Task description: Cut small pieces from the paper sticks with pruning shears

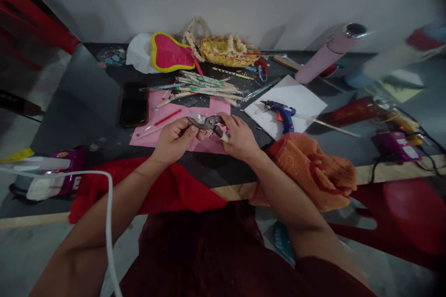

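Note:
A pair of pruning shears (209,122) is held level over the pink sheet (223,106), with its silver blade toward the left. My right hand (240,137) is closed around the handles. At the jaw end, the fingers of my left hand (174,138) are pinched together against the shears; whether a small piece is also between them I cannot tell. Small pale bits lie on the sheet below my hands. Two red-tipped thin sticks (167,117) rest on the sheet left of the shears. Just behind is a pile of paper-wrapped sticks (205,84).
A phone (134,104) lies to the left. A blue glue gun (284,113) rests on a white sheet (308,95) at the right, near an orange towel (310,167). Behind stand a wicker basket (226,58), a pink heart-shaped piece (172,52) and a pink flask (324,55). A white cable (109,209) crosses my left arm.

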Demonstrator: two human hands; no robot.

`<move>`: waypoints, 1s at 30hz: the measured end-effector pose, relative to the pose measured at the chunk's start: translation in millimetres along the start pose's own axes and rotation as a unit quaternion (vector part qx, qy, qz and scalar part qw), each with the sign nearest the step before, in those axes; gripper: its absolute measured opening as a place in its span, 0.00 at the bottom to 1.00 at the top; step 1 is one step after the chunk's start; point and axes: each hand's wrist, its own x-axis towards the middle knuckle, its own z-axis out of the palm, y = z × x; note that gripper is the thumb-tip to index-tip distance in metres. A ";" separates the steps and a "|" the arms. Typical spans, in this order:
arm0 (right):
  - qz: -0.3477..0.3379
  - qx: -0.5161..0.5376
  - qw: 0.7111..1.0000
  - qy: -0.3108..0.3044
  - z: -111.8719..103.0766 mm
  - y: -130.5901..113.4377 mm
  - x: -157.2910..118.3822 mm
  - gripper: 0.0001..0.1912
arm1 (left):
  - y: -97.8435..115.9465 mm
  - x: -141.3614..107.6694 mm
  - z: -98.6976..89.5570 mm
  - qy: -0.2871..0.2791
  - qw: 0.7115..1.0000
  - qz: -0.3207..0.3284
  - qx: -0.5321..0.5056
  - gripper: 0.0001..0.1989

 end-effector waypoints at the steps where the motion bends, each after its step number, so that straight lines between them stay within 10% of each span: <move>1: 0.004 -0.004 1.000 0.002 0.5 0.9 0.3 0.31 | -0.2 0.3 0.5 0.010 1.000 0.005 0.012 0.12; 30: -0.028 0.003 0.999 0.022 -0.3 -0.5 -3.3 0.43 | 6.9 -2.7 -3.3 -0.015 0.995 0.067 0.070 0.12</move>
